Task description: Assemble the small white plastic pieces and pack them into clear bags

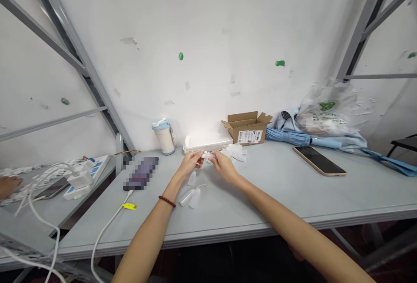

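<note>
Above the grey table [260, 191], my left hand [191, 163] and my right hand [224, 168] meet over a small whitish translucent piece [208, 155]. The fingertips of both hands pinch it, one at each end, and partly cover it. Just below my left hand lies a translucent plastic tube [192, 178]. Closer to the table's front are two more tubes, a clear one [186, 197] and a frosted one [194, 198], with a thin white strand by them. Behind my right hand is a pile of similar white pieces [239, 151].
An opened cardboard box [249, 136] and a lidded cup [164, 138] stand by the wall. A phone [143, 173] with a cable lies left, another phone [319, 160] right. A folded blue umbrella [288, 136] and a plastic bag [325, 113] sit back right. Far left shows another person's hand [9, 186].
</note>
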A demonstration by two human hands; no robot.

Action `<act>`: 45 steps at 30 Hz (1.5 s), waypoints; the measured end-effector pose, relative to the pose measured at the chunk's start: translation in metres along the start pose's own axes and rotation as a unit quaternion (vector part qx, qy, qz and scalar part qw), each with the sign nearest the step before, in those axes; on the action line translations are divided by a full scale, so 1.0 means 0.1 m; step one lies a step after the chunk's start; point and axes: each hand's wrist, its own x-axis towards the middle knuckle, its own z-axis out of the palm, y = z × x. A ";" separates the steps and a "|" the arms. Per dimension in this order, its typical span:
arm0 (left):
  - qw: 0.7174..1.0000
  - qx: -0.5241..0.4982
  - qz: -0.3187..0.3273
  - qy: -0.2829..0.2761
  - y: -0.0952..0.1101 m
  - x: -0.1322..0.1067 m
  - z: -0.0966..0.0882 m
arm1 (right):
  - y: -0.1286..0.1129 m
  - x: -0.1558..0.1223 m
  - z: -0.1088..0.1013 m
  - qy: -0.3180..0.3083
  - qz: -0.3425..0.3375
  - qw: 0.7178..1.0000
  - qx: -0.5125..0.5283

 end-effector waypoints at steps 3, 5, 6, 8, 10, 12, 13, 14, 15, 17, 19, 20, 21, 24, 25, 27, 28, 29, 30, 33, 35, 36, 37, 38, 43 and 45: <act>0.999 0.034 0.001 -0.002 -0.04 0.02 0.00 | -0.01 -0.01 0.01 -0.006 -0.007 1.000 -0.023; 0.999 0.047 -0.001 -0.007 -0.06 0.03 0.02 | 0.00 -0.02 0.02 -0.008 0.000 1.000 -0.018; 0.998 0.056 -0.002 -0.007 -0.06 0.03 0.03 | 0.01 -0.01 0.03 -0.009 0.006 1.000 -0.008; 0.997 0.083 0.007 0.001 -0.06 0.02 0.04 | 0.03 0.00 0.04 -0.014 0.021 0.999 0.028; 0.992 0.122 0.033 0.009 -0.05 0.01 0.05 | 0.05 0.02 0.04 -0.025 0.036 0.996 0.079; 0.984 0.163 0.071 0.009 -0.04 -0.01 0.05 | 0.07 0.04 0.04 -0.050 0.062 0.987 0.142; 0.979 0.184 0.091 0.008 -0.03 -0.02 0.04 | 0.08 0.04 0.03 -0.067 0.082 0.978 0.178; 0.973 0.202 0.107 0.006 -0.03 -0.02 0.04 | 0.08 0.05 0.02 -0.084 0.104 0.968 0.212; 0.969 0.216 0.120 0.005 -0.03 -0.03 0.04 | 0.08 0.05 0.00 -0.100 0.125 0.957 0.243; 0.964 0.231 0.135 0.007 -0.04 -0.02 0.03 | 0.07 0.06 -0.04 -0.119 0.154 0.939 0.284; 0.965 0.223 0.137 0.013 -0.06 0.00 0.03 | 0.06 0.08 -0.09 -0.118 0.155 0.939 0.284; 0.967 0.216 0.137 0.018 -0.08 0.02 0.03 | 0.05 0.10 -0.12 -0.100 0.146 0.946 0.270; 0.967 0.214 0.138 0.025 -0.11 0.04 0.02 | 0.05 0.12 -0.15 -0.068 0.133 0.958 0.246; 0.958 0.243 0.148 0.043 -0.20 0.11 -0.03 | 0.09 0.18 -0.30 0.086 0.080 0.984 0.133; 0.953 0.260 0.150 0.042 -0.24 0.13 -0.05 | 0.11 0.20 -0.35 0.125 0.061 0.986 0.094; 0.948 0.282 0.146 0.031 -0.33 0.19 -0.09 | 0.17 0.22 -0.45 0.156 0.052 0.986 0.037; 0.947 0.286 0.145 0.022 -0.37 0.23 -0.10 | 0.21 0.23 -0.49 0.157 0.054 0.986 0.019; 0.946 0.289 0.147 0.015 -0.41 0.27 -0.11 | 0.24 0.24 -0.51 0.154 0.057 0.987 0.000; 0.945 0.291 0.149 0.010 -0.44 0.31 -0.12 | 0.28 0.24 -0.52 0.148 0.057 0.987 -0.022; 0.945 0.296 0.142 0.004 -0.51 0.43 -0.14 | 0.33 0.23 -0.50 0.126 0.024 0.985 -0.118; 0.950 0.289 0.119 -0.013 -0.54 0.48 -0.16 | 0.32 0.22 -0.47 0.103 -0.011 0.976 -0.190; 0.953 0.284 0.105 -0.028 -0.55 0.50 -0.17 | 0.31 0.21 -0.45 0.091 -0.025 0.971 -0.219; 0.955 0.280 0.091 -0.043 -0.56 0.52 -0.18 | 0.31 0.20 -0.44 0.078 -0.036 0.967 -0.241; 0.956 0.277 0.080 -0.057 -0.58 0.53 -0.19 | 0.30 0.20 -0.43 0.067 -0.044 0.963 -0.258; 0.953 0.276 0.076 -0.104 -0.64 0.58 -0.25 | 0.35 0.19 -0.40 0.043 -0.079 0.953 -0.289; 0.949 0.285 0.074 -0.110 -0.65 0.59 -0.25 | 0.38 0.20 -0.40 0.045 -0.094 0.952 -0.288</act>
